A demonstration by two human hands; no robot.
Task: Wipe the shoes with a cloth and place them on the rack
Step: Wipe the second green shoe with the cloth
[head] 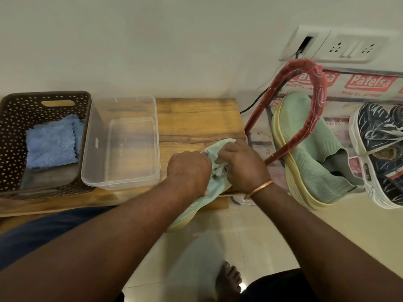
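A pale green knit shoe [192,209] with a yellow sole lies at the front edge of the wooden table [196,118]. My left hand [188,171] grips the shoe from above. My right hand [242,166] holds a light green cloth [218,149] bunched against the shoe's upper. The matching green shoe [309,147] stands on the rack [305,110], whose red frame is wrapped in plastic. Beside it on the rack sits a dark patterned sneaker [379,153].
A brown perforated basket [13,136] at the table's left holds a folded blue cloth [52,142]. An empty clear plastic tub [122,144] stands next to it. A wall socket [340,45] with a black cable is above the rack. My bare foot [229,277] is on the tiled floor.
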